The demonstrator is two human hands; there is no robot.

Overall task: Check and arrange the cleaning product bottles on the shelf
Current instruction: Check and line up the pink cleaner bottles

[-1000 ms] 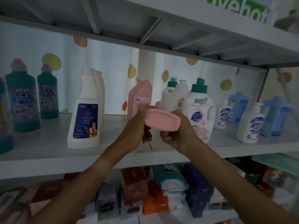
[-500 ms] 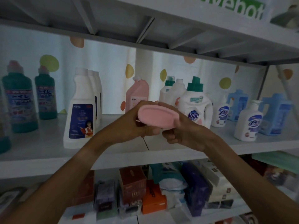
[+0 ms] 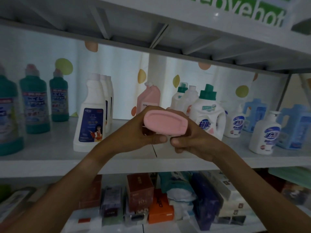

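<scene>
A pink bottle [image 3: 165, 121] is tipped so that its oval base faces me, in front of the middle shelf [image 3: 50, 158]. My left hand [image 3: 138, 133] grips it from the left, thumb underneath. My right hand [image 3: 190, 137] grips it from the right and below, fingers curled. The bottle's neck and cap are hidden behind my hands. A second pink bottle [image 3: 149, 101] stands upright at the back of the shelf, just behind.
White bottles with blue labels [image 3: 91, 118] stand to the left, teal bottles [image 3: 35, 100] further left. A white green-capped jug [image 3: 207, 113], white pump bottles [image 3: 265, 132] and blue jugs [image 3: 296, 126] stand to the right. Boxes and packets [image 3: 139, 194] fill the lower shelf.
Both hands have tilted the pink bottle's base further up toward me, and my thumbs have come together beneath it. The view has shifted slightly.
</scene>
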